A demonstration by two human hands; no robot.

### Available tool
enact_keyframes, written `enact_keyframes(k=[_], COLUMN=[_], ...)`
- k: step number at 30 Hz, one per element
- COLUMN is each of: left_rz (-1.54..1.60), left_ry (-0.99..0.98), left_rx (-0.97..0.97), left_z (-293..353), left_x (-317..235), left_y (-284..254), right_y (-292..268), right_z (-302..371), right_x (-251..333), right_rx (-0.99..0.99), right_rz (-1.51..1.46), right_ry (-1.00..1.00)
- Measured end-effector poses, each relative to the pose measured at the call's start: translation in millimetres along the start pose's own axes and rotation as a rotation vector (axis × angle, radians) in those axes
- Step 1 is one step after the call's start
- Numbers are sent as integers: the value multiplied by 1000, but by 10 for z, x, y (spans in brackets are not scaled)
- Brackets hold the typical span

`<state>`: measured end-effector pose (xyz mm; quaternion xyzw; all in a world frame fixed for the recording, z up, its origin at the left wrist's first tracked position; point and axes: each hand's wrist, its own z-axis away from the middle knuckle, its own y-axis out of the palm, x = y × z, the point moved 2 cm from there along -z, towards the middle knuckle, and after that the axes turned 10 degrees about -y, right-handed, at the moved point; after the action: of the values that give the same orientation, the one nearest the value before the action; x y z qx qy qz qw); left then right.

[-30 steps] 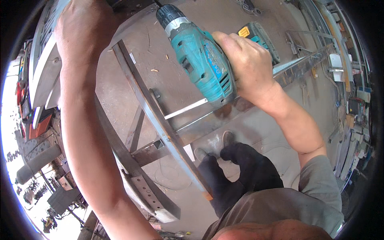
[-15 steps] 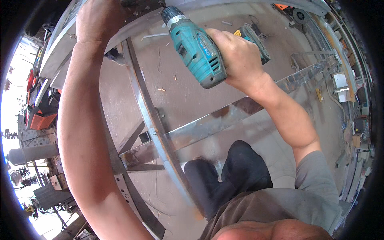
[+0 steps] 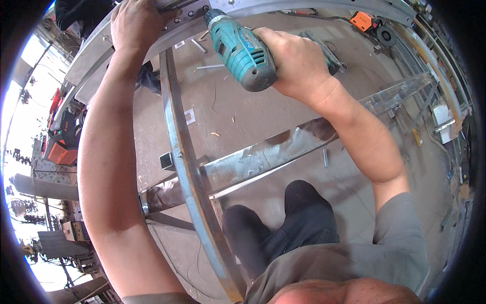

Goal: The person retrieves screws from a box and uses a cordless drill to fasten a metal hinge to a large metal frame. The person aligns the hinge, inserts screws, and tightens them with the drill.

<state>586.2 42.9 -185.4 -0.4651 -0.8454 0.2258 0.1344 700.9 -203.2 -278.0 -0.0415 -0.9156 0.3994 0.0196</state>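
My right hand (image 3: 301,63) is closed around the grip of a teal cordless drill (image 3: 242,53). The drill's dark chuck points up at a grey metal beam (image 3: 283,6), meeting it beside a row of round holes. Any bit is hidden at the holes. My left hand (image 3: 134,25) lies against the same beam, left of the drill. Its fingers are curled at a dark metal strip (image 3: 174,5) by the holes; the fingertips are partly hidden.
Below stands a welded steel frame, with a long upright bar (image 3: 185,147) crossing a rusty square tube (image 3: 268,152). Metal offcuts lie on the floor. An orange machine (image 3: 362,21) sits far right, another orange-and-black one (image 3: 63,139) at left. My knees (image 3: 309,207) are beneath.
The view has shifted, bringing more of the beam and its holes into sight. The drill's chuck now sits closer to the beam, and the bit that showed before is hidden. Both hands keep their grip.
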Motion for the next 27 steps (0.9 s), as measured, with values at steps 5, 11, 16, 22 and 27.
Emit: enact_keyframes(k=[5, 11, 16, 22, 27], left_rz=[-31, -52, -58, -27, -28], left_ry=[55, 127, 78, 123, 107], left_rx=[-64, -103, -71, -79, -74], left_z=[27, 10, 9, 4, 10], left_x=[4, 10, 9, -38, -37], left_y=[12, 7, -4, -100, -111], right_y=[21, 47, 48, 3, -44], right_z=[15, 27, 20, 5, -49], right_x=[27, 36, 29, -1, -21], right_rx=[-3, -37, -41, -48, -5], right_rz=[30, 36, 28, 19, 48], right_ry=[24, -3, 17, -29, -27])
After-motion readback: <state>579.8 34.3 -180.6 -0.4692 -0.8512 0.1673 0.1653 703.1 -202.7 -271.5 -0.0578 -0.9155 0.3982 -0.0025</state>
